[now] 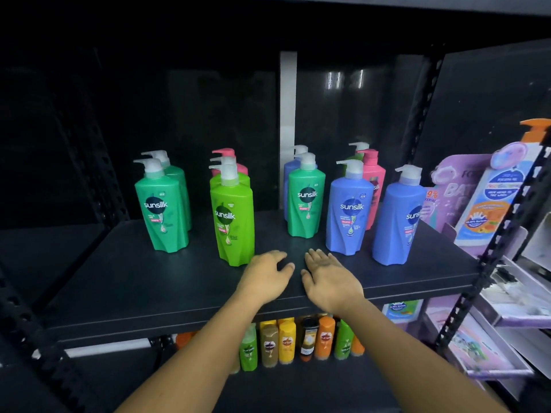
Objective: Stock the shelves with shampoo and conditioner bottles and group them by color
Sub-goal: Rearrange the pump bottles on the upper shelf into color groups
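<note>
Pump bottles stand on a black shelf (pixel 149 281). At the left are two teal-green bottles (pixel 162 210). Then come lime-green bottles (pixel 232 216) with a pink one (pixel 228 156) behind. Right of centre stands another teal-green bottle (pixel 305 201) in front of a blue one. Further right are two blue bottles (pixel 348 210) (pixel 398 219), and behind them a pink bottle (pixel 374 180) and a green one. My left hand (pixel 265 277) and my right hand (pixel 329 275) hover side by side over the shelf front, fingers spread, holding nothing.
Smaller green, brown, yellow and orange bottles (pixel 286 341) stand on the shelf below. A neighbouring rack at the right holds purple boxed products (pixel 459 192) and a white pump bottle (pixel 495 198). Perforated black uprights (pixel 489 263) frame the shelf.
</note>
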`<state>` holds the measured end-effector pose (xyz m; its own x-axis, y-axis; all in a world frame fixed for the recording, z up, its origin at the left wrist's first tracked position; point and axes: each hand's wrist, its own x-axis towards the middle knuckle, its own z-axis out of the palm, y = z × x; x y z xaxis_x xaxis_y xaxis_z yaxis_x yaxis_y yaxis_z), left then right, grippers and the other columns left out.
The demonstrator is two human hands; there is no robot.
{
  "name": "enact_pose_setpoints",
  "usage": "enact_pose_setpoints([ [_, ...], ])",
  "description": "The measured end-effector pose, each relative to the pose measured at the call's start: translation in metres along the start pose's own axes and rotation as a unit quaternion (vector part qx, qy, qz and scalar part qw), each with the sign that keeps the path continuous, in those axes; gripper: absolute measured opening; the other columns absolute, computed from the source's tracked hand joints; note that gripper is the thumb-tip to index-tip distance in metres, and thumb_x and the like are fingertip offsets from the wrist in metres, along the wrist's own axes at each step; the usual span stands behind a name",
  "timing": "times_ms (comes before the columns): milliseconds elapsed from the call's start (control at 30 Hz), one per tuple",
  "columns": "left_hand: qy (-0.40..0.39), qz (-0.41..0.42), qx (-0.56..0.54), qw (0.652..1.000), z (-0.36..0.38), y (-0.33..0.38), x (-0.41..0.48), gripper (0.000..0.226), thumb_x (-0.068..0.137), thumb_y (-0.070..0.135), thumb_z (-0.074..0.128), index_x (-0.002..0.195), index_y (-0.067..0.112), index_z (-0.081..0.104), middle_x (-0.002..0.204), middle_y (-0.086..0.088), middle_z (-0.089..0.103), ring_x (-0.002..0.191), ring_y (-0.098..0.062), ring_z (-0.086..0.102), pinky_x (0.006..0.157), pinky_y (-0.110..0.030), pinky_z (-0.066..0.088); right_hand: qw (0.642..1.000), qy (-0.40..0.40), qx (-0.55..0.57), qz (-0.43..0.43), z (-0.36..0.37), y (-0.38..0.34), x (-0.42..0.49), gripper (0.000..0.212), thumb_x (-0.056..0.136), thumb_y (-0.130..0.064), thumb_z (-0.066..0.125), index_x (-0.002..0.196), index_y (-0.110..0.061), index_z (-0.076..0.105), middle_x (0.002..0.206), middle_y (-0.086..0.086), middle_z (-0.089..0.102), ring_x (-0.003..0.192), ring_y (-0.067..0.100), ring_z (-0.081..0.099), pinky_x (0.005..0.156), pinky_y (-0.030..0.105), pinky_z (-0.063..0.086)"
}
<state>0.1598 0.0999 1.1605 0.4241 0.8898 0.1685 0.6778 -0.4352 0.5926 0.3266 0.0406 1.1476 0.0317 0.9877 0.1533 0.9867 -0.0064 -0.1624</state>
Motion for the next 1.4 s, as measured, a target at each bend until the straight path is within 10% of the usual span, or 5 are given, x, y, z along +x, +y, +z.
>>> enact_pose_setpoints([
  [467,0.102,-0.022,-0.255,0.961,0.025,0.036,0.117,0.074,0.078,0.027,0.088,0.135,0.021,0.04,0.126,-0.001,0.066,0.111,-0.019,0.066,0.094,-0.035,0.054,1.0,0.013,0.011,-0.001,0.001,0.0,-0.004,0.061,0.106,-0.042,0.023,0.161,-0.013,0.02,0.168,0.003,0.017,0.156,0.013,0.007,0.126,0.028,0.002],
  [1067,0.101,0.052,-0.222,0.969,0.015,0.005,0.035,0.072,0.082,0.035,0.077,0.143,0.034,0.039,0.132,0.01,0.054,0.122,-0.008,0.056,0.105,-0.04,0.049,0.966,0.095,0.237,0.048,-0.018,0.0,-0.008,0.072,0.089,-0.06,0.06,0.148,-0.042,0.023,0.137,-0.016,0.056,0.124,0.009,0.054,0.097,0.039,0.051],
  [1400,0.086,0.051,-0.223,0.97,-0.026,-0.021,-0.038,0.071,0.088,0.03,0.078,0.146,0.036,0.037,0.134,0.015,0.06,0.119,0.004,0.058,0.104,-0.024,0.046,0.976,0.018,0.205,-0.079,-0.024,-0.025,-0.02,0.06,0.095,-0.069,0.045,0.148,-0.045,0.034,0.139,-0.03,0.055,0.13,-0.003,0.051,0.116,0.041,0.034],
])
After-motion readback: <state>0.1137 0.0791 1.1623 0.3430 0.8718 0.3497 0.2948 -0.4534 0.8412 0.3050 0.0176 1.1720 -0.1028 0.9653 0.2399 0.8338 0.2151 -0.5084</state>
